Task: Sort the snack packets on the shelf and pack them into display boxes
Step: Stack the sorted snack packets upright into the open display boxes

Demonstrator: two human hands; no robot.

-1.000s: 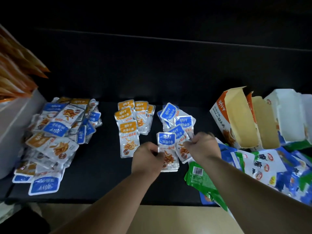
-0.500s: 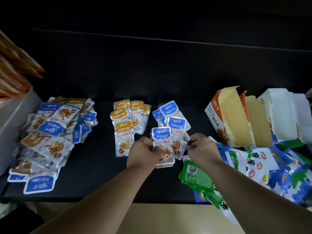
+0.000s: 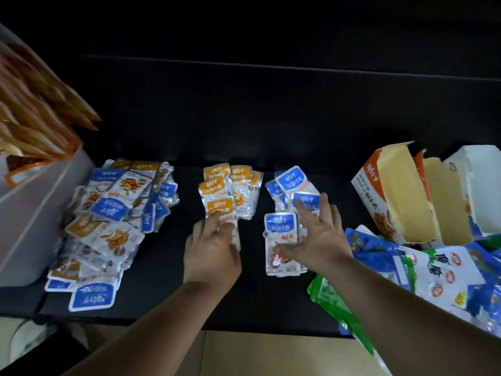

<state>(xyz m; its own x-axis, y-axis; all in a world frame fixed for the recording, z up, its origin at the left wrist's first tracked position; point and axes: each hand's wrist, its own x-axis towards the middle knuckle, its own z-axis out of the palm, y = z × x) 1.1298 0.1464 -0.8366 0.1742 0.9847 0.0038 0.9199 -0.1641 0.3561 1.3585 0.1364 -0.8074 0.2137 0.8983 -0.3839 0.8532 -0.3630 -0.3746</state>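
Note:
On the black shelf lie small snack packets in groups. A mixed heap of blue and orange packets sits at the left. A sorted group of orange-label packets lies in the middle, with my left hand resting open on its nearest packet. A group of blue-label packets lies to the right, and a small stack of blue packets lies in front of it. My right hand is spread open over these blue packets, fingers straight, touching them.
Open display boxes, one orange-and-white and one white, stand at the right. Larger blue, white and green packets are piled in front of them. A grey bin with orange packs stands at the left.
Both hands let go of the blue stack they were pinching together. My left hand moved left onto the orange packets; my right hand opened and reached forward over the blue ones.

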